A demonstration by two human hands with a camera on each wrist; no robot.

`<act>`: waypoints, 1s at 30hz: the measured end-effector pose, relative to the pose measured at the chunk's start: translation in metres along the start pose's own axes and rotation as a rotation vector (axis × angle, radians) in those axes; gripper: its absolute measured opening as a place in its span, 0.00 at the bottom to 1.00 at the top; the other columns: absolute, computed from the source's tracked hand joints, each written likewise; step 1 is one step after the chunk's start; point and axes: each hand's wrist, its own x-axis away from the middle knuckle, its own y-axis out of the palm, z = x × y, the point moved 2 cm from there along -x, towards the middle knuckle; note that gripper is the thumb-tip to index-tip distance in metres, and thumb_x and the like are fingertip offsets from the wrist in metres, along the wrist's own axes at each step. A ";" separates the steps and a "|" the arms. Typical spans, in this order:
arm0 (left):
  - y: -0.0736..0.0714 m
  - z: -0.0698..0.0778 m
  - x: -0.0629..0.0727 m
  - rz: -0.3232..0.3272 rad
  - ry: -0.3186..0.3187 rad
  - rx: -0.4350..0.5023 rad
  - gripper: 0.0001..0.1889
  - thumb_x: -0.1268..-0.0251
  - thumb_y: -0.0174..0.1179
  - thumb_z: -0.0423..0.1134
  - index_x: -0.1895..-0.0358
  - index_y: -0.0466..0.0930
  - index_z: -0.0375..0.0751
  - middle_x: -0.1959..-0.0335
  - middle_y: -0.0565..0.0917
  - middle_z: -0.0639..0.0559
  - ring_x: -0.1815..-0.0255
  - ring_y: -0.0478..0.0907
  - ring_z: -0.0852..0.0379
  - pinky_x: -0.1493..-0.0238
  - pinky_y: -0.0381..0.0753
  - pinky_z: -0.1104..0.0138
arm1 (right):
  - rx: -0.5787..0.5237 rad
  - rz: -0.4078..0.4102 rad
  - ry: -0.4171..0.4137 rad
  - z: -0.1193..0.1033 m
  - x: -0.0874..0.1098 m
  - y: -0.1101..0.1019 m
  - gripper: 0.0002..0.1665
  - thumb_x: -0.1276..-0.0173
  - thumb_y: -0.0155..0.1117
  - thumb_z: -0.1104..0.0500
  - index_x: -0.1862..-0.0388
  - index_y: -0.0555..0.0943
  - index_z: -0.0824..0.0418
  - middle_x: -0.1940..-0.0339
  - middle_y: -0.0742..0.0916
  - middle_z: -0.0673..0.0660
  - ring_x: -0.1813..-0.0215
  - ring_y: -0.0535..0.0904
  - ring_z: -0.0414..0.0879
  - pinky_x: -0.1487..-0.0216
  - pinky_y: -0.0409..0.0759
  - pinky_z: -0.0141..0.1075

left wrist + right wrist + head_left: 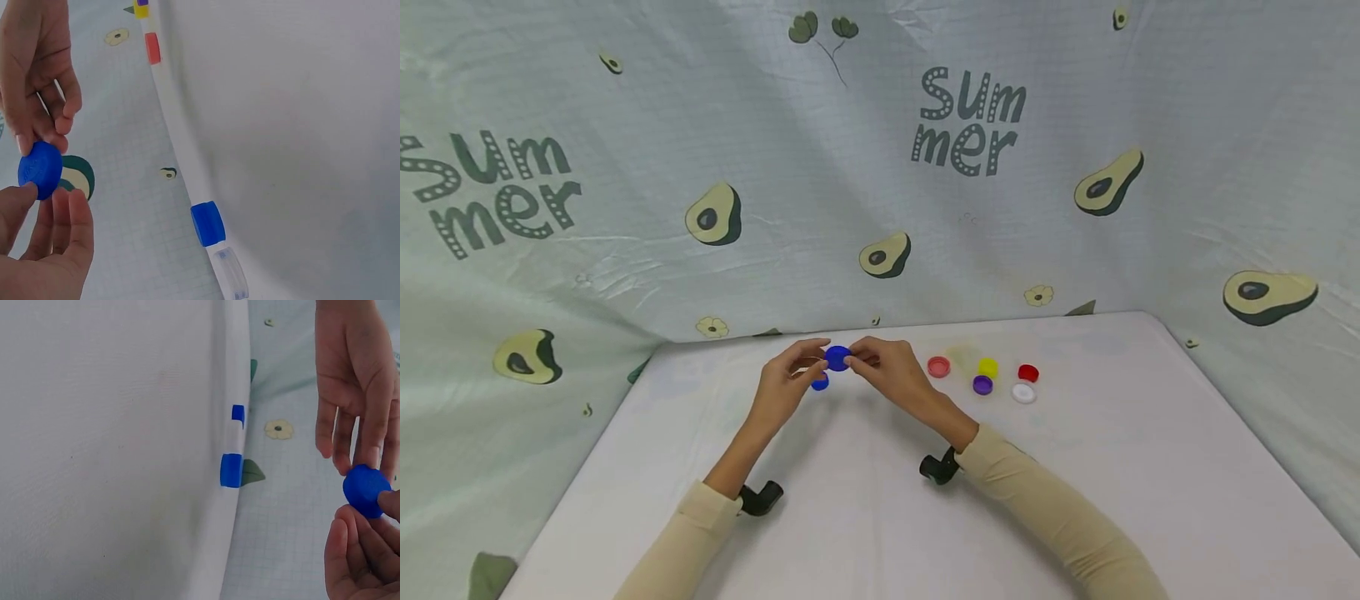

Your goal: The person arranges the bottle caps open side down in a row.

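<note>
Both hands hold one round blue bottle cap (837, 358) between them, raised above the far part of the table. My left hand (781, 387) pinches it from the left; in the left wrist view its thumb (17, 209) lies on the cap's face, which bears a faint raised mark. From the other side, my right hand (891, 372) pinches the rim between thumb and fingers. Below them another blue cap (820, 382) rests on the table, partly covered by the left hand. Beside that one stands a clear or whitish cap (232, 274), with a further blue piece (238, 414) beyond it.
Right of the hands lie a pink-red cap (938, 367), a yellow cap (988, 367), a purple cap (982, 385), a red cap (1028, 373) and a white cap (1024, 392). The white table (865, 517) ends at a patterned cloth (805, 167). Black wrist mounts (762, 498) hang beneath the forearms.
</note>
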 end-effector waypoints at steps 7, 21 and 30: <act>0.006 0.000 -0.002 -0.016 0.044 0.003 0.14 0.25 0.57 0.28 0.40 0.79 0.31 0.46 0.81 0.35 0.50 0.85 0.39 0.50 0.86 0.60 | -0.050 -0.021 0.039 0.004 0.002 0.000 0.21 0.27 0.67 0.60 0.37 0.79 0.59 0.60 0.92 0.56 0.58 0.89 0.46 0.53 0.86 0.34; 0.001 -0.006 -0.009 -0.086 -0.030 -0.027 0.24 0.37 0.67 0.23 0.37 0.79 0.32 0.41 0.80 0.37 0.46 0.84 0.39 0.48 0.85 0.65 | -0.011 -0.065 0.005 0.014 -0.006 0.005 0.24 0.32 0.72 0.60 0.38 0.81 0.60 0.52 0.90 0.55 0.53 0.87 0.46 0.48 0.84 0.32; 0.000 -0.009 -0.015 -0.038 0.017 -0.154 0.22 0.38 0.70 0.27 0.40 0.79 0.31 0.48 0.82 0.37 0.50 0.85 0.41 0.48 0.86 0.59 | -0.045 -0.070 0.018 0.017 -0.011 0.007 0.23 0.31 0.71 0.62 0.38 0.79 0.64 0.49 0.90 0.58 0.48 0.88 0.49 0.46 0.84 0.35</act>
